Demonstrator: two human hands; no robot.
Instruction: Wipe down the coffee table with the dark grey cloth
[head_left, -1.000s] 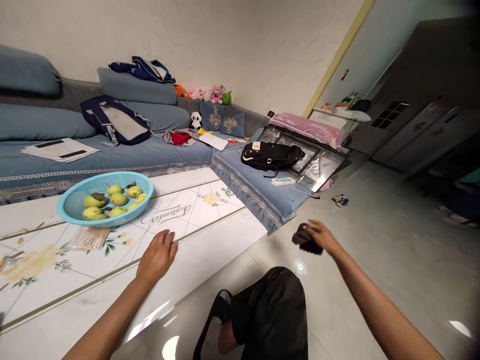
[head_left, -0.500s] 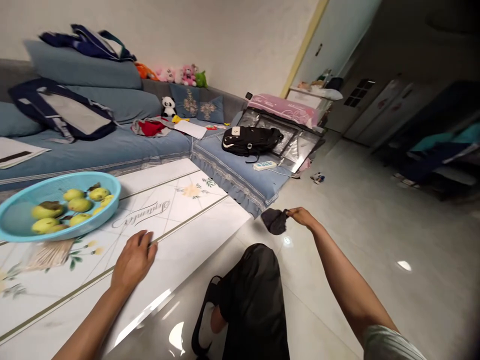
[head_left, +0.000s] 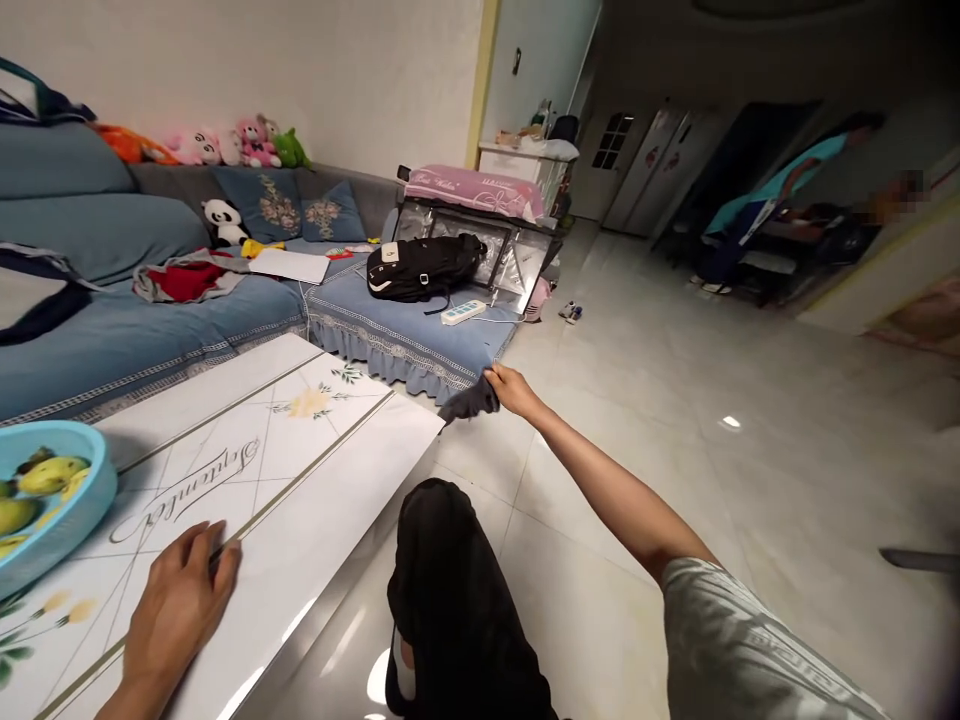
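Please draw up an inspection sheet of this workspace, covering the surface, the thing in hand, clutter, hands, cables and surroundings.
Surface: white table with a floral print.
Thing in hand: dark cloth, by the table's far right corner; whether they touch is unclear.
Clutter: blue basket of yellow-green fruit on the table, partly out of view.
Hands: left hand palm down on the table; right hand gripping the cloth.
Cables: white cable at the power strip on the sofa.
Surroundings: black backpack on the sofa; another person in the background.
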